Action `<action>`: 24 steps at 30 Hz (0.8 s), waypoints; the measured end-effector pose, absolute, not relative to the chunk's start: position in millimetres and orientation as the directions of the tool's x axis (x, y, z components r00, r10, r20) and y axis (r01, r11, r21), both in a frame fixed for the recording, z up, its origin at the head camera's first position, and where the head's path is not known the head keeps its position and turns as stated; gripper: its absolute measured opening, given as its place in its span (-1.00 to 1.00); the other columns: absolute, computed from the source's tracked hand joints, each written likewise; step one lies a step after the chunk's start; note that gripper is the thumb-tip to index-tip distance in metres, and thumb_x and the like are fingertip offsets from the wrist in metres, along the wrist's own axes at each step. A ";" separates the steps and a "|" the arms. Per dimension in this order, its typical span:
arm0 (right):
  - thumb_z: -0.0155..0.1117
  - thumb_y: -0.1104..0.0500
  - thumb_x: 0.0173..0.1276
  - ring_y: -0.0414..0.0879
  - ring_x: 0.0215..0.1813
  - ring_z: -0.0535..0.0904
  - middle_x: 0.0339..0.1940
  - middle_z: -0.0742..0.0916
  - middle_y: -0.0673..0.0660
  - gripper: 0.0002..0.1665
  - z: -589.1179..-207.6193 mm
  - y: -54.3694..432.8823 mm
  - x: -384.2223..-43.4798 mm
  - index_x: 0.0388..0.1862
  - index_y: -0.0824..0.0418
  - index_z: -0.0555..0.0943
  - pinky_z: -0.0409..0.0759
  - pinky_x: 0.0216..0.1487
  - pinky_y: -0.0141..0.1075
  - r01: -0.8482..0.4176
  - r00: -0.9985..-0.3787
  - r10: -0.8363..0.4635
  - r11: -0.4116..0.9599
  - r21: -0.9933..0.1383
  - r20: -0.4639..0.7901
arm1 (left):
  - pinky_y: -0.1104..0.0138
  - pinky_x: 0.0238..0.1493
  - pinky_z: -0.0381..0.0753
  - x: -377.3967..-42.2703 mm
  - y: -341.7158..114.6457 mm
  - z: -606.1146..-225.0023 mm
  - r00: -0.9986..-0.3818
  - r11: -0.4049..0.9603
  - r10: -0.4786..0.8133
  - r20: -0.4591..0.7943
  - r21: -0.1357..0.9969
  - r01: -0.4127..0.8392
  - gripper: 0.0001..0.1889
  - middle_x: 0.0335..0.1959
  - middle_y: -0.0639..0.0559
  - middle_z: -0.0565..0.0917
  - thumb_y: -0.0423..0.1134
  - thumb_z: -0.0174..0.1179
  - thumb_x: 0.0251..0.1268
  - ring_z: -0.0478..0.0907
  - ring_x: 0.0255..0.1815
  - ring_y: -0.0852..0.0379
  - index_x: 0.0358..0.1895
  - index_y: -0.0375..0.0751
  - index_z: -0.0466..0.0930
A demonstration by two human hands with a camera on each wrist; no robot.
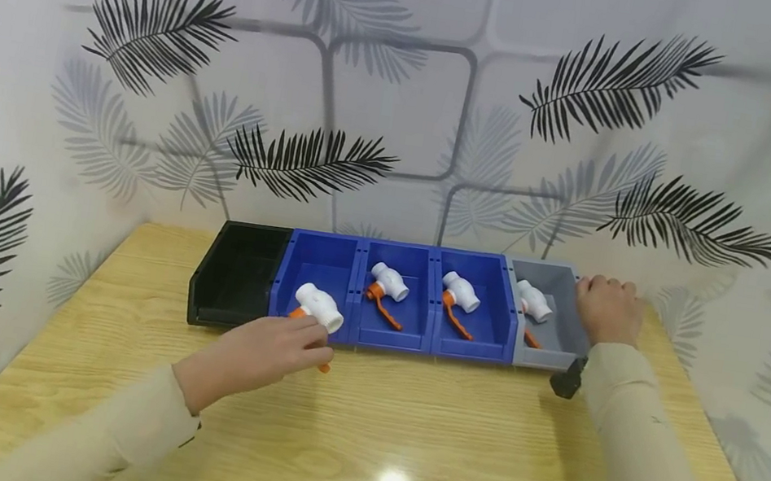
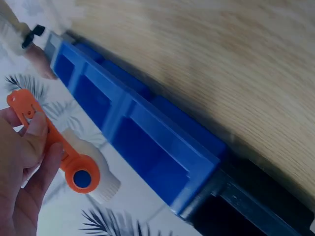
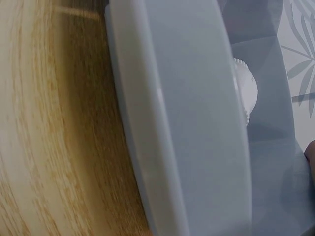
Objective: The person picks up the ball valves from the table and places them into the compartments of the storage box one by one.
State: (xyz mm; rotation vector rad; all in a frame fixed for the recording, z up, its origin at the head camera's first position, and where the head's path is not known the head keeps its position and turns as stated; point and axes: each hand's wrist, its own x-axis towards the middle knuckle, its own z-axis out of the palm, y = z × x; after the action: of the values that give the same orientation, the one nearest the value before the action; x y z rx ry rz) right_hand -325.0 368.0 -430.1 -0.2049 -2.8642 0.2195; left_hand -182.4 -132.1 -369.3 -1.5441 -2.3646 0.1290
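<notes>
My left hand (image 1: 266, 355) pinches the orange handle (image 2: 56, 140) of a white ball valve (image 1: 319, 307) between thumb and fingers. In the head view that valve overlaps the front of the leftmost blue bin (image 1: 324, 252); its round orange hub with a blue centre shows in the left wrist view. At the far right, my right hand (image 1: 608, 309) rests at the right side wall of the grey bin (image 1: 564, 363), fingers bent over its edge. Inside the grey bin lies another white ball valve (image 1: 535, 301) with an orange handle.
The middle blue bin (image 1: 386, 338) and right blue bin (image 1: 470, 349) each hold one white valve with an orange handle. At the row's left end stands a black bin (image 1: 227, 317). All sit on a wooden table (image 1: 404, 424) before a leaf-patterned backdrop (image 1: 391, 93).
</notes>
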 end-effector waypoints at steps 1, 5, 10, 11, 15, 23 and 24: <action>-0.34 0.00 0.47 0.36 -0.14 0.37 -0.19 0.57 0.45 -0.42 -430.4 368.3 -324.9 -0.18 0.45 0.49 0.31 -0.17 0.24 0.117 -0.955 0.158 0.979 -0.169 0.249 | 0.47 -0.43 0.42 -188.3 -133.8 -370.5 -0.375 0.419 0.904 0.208 -0.243 0.875 -0.69 -0.26 0.11 0.47 -0.49 0.23 0.07 0.36 -0.27 0.19 -0.15 -0.05 0.48; -0.34 0.00 0.47 0.36 -0.13 0.37 -0.19 0.57 0.45 -0.42 -429.9 368.6 -324.4 -0.18 0.46 0.49 0.31 -0.16 0.24 0.121 -0.954 0.163 0.978 -0.173 0.252 | 0.46 -0.42 0.42 -211.7 -141.9 -376.5 -0.404 0.443 0.895 0.192 -0.260 0.858 -0.71 -0.26 0.09 0.45 -0.49 0.20 0.12 0.34 -0.24 0.17 -0.16 -0.07 0.42; -0.34 -0.02 0.47 0.35 -0.10 0.36 -0.17 0.56 0.44 -0.41 -425.3 366.1 -323.1 -0.14 0.45 0.48 0.30 -0.13 0.24 0.131 -0.960 0.169 0.975 -0.177 0.223 | 0.40 -0.29 0.50 -235.1 -149.4 -385.7 -0.461 0.489 0.872 0.163 -0.267 0.831 -0.66 -0.22 0.05 0.49 -0.45 0.27 0.07 0.37 -0.19 0.12 -0.13 -0.08 0.40; -0.34 -0.02 0.47 0.35 -0.10 0.36 -0.17 0.56 0.44 -0.41 -424.6 365.7 -323.1 -0.14 0.45 0.48 0.30 -0.13 0.24 0.131 -0.961 0.170 0.975 -0.179 0.219 | 0.39 -0.27 0.51 -239.0 -149.9 -387.7 -0.471 0.498 0.867 0.159 -0.268 0.825 -0.66 -0.21 0.03 0.50 -0.44 0.27 0.07 0.38 -0.18 0.11 -0.12 -0.08 0.41; -0.36 -0.02 0.47 0.34 -0.11 0.36 -0.17 0.56 0.44 -0.41 -423.1 365.5 -322.9 -0.15 0.45 0.48 0.30 -0.13 0.23 0.132 -0.960 0.171 0.975 -0.180 0.223 | 0.34 -0.23 0.52 -250.7 -148.6 -393.8 -0.505 0.523 0.852 0.136 -0.271 0.808 -0.66 -0.13 -0.01 0.53 -0.46 0.24 0.10 0.40 -0.16 0.08 -0.10 -0.08 0.40; -0.37 0.01 0.48 0.37 -0.14 0.38 -0.23 0.58 0.47 -0.41 -423.9 365.8 -320.6 -0.22 0.46 0.50 0.32 -0.18 0.25 0.106 -0.960 0.144 0.981 -0.163 0.241 | 0.25 -0.07 0.53 -272.3 -139.2 -403.5 -0.607 0.598 0.793 0.039 -0.238 0.765 -0.62 0.08 -0.07 0.51 -0.49 0.17 0.16 0.42 0.00 0.02 0.02 -0.07 0.43; -0.37 0.01 0.48 0.37 -0.14 0.38 -0.24 0.58 0.47 -0.41 -424.5 365.7 -320.2 -0.23 0.46 0.50 0.32 -0.18 0.25 0.105 -0.960 0.142 0.981 -0.161 0.243 | 0.24 -0.06 0.52 -274.7 -138.1 -405.0 -0.618 0.606 0.786 0.028 -0.231 0.761 -0.62 0.09 -0.06 0.51 -0.48 0.17 0.16 0.41 0.01 0.02 0.03 -0.07 0.44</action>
State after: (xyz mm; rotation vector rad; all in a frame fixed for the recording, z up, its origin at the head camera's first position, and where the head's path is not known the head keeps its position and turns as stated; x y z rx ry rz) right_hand -320.2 365.7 -424.5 -0.1818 -2.8719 0.2141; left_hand -274.7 -138.1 -405.0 -1.3065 -2.7001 0.2977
